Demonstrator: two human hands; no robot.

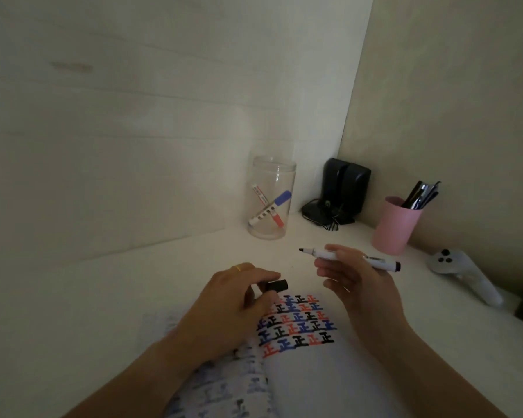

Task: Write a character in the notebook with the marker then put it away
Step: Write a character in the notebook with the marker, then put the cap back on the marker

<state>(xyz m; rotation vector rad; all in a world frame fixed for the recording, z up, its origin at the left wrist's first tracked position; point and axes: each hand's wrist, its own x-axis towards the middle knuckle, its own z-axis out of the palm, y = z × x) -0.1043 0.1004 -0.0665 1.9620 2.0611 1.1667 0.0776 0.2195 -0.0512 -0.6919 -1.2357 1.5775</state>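
Head view shows me a dim white desk (pixel 133 282) in a corner. Low and left of centre, the left hand (pixel 233 303) is curled shut around the black cap (pixel 277 286), pinched at its fingertips just above the notebook (pixel 314 372), whose open page carries rows of the same character in black, red and blue. Above centre stands a clear jar (pixel 271 200) with two capped markers inside. Right of centre, the right hand (pixel 354 276) hangs half open, the uncapped black marker (pixel 349 257) gripped near the fingertips, tip pointing left and clear of the page. I cannot tell whether this round's character is written; capping and returning the marker, I judge, remain. Far right sits a pink cup (pixel 394 227) of pens.
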